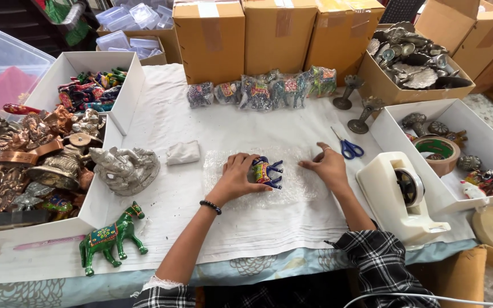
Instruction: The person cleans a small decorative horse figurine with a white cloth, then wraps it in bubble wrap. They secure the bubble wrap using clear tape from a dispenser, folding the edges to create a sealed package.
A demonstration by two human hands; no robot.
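Head view, looking down on a white-clothed tabletop (pixel 161 120). Fingers of the left hand (pixel 236 178) are curled loosely round the near end of a small blue, red and yellow painted animal figurine (pixel 267 171), touching it without lifting it. The right hand (pixel 329 166) lies flat, fingers spread and holding nothing, pressing the right edge of a clear sheet of bubble wrap (pixel 261 183).

The figurine lies on its side at the middle of the sheet, directly right of the left fingers and left of the right hand, its long axis running roughly left to right and its legs pointing right. The left hand is the nearer; the right is apart from the figurine by a strip of bare wrap.

Free wrap shows on every side of the figurine, widest toward the person and to the right. Beyond the sheet:
- blue-handled scissors (pixel 346 147) just past the right hand;
- a cream tape dispenser (pixel 397 197) at the right edge;
- a folded white cloth (pixel 182 152) and a silver metal figure (pixel 125 169) to the left;
- a green painted horse (pixel 109 238) near the front-left edge;
- a row of plastic-wrapped figurines (pixel 263 90) at the back, against brown cardboard boxes (pixel 278 34).
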